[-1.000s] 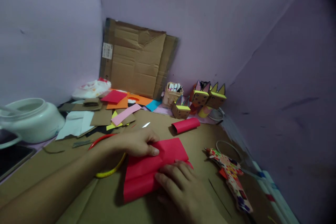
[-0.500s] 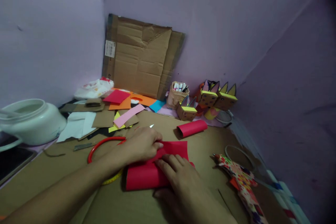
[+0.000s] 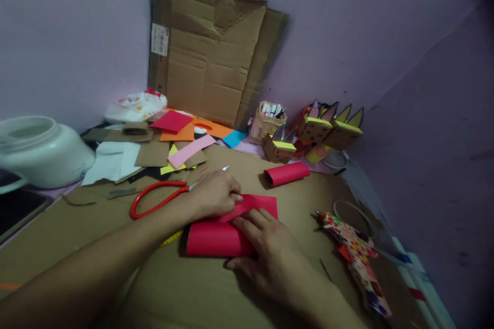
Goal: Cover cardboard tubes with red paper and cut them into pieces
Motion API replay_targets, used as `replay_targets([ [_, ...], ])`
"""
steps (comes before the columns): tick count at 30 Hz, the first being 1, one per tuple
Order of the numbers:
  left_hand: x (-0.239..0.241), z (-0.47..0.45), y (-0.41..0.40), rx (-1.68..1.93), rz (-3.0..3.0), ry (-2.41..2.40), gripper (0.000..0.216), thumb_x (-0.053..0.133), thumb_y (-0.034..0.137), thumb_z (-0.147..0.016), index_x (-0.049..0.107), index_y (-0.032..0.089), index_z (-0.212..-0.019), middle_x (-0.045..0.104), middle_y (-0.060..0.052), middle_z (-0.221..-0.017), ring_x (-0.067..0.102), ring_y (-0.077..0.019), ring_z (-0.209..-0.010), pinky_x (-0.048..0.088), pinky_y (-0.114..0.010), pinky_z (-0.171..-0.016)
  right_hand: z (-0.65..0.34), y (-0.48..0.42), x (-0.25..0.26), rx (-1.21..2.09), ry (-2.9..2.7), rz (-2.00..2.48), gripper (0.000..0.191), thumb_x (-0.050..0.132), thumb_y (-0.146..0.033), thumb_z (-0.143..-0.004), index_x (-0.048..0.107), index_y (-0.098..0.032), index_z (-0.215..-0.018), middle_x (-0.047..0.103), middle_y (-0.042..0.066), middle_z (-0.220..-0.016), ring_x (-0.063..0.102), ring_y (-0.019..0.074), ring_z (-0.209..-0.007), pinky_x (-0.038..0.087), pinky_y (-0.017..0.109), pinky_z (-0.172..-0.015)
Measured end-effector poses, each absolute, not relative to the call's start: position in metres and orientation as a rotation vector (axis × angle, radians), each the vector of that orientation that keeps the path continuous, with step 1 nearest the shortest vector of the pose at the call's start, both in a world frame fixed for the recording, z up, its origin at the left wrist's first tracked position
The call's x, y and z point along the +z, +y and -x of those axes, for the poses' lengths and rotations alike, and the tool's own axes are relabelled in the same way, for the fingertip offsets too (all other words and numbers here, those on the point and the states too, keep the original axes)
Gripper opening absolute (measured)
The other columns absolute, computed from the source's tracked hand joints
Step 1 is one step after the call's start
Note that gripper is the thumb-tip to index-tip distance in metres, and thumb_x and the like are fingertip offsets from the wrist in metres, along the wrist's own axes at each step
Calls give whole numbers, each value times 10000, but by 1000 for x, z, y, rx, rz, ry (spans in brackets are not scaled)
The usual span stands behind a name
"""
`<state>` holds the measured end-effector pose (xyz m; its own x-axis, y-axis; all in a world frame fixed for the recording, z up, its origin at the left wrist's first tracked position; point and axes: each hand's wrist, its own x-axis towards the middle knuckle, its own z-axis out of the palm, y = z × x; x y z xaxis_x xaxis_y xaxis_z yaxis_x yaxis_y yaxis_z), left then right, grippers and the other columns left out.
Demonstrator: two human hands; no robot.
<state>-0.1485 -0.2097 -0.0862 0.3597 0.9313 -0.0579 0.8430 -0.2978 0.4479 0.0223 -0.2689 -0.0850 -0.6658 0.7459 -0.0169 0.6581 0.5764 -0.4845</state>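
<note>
A sheet of red paper lies on the cardboard, its near part curled into a wide roll and its far part flat. My right hand grips the roll, fingers over the top and thumb at the near side. My left hand, its fingers curled, is closed at the sheet's far left part; its fingertips are partly hidden. Beside my left wrist lie red-handled scissors, partly under the hand. A smaller red paper tube rests beyond the sheet.
Paper and cardboard scraps spread at the back left, near a white pot. Cardboard boxes with pointed ears and a marker holder stand at the back. A floral fabric piece lies right. Flattened cardboard leans on the wall.
The view has tilted down slightly, so the background sits higher. Both hands stay on the red paper with little change, and more of the scissors' handles shows.
</note>
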Motion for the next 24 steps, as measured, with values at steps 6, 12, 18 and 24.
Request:
replay_targets([
  [6, -85, 149, -210, 289, -2233, 1541, 228, 533, 277, -743, 641, 205, -557, 566, -9, -502, 353, -133, -490, 224, -292, -502, -25, -272, -83, 665, -2632, 1146, 436, 677, -352, -807, 589, -156, -1186, 614, 111, -1123, 543, 280, -985, 483, 433, -824],
  [12, -80, 151, -209, 294, -2247, 1514, 237, 539, 309, -753, 660, 211, -575, 592, -12, -521, 415, -142, -518, 220, -283, -502, -19, -272, -83, 575, -2632, 1055, 590, 663, -500, -791, 534, -165, -1259, 538, 141, -1248, 504, 315, -1082, 455, 491, -907],
  [18, -88, 153, -210, 346, -2250, 1467, 235, 517, 283, -762, 683, 200, -617, 627, -21, -566, 443, -136, -525, 265, -272, -515, -12, -266, -82, 674, -2655, 1079, 454, 553, -456, -880, 564, -161, -1225, 583, 122, -1169, 516, 292, -1063, 475, 452, -899],
  [24, -92, 152, -210, 360, -2271, 1461, 250, 511, 278, -758, 653, 192, -572, 600, -25, -530, 400, -133, -496, 271, -280, -516, -13, -267, -85, 643, -2688, 1035, 503, 568, -480, -864, 561, -142, -1236, 580, 140, -1178, 507, 301, -1063, 469, 459, -908],
])
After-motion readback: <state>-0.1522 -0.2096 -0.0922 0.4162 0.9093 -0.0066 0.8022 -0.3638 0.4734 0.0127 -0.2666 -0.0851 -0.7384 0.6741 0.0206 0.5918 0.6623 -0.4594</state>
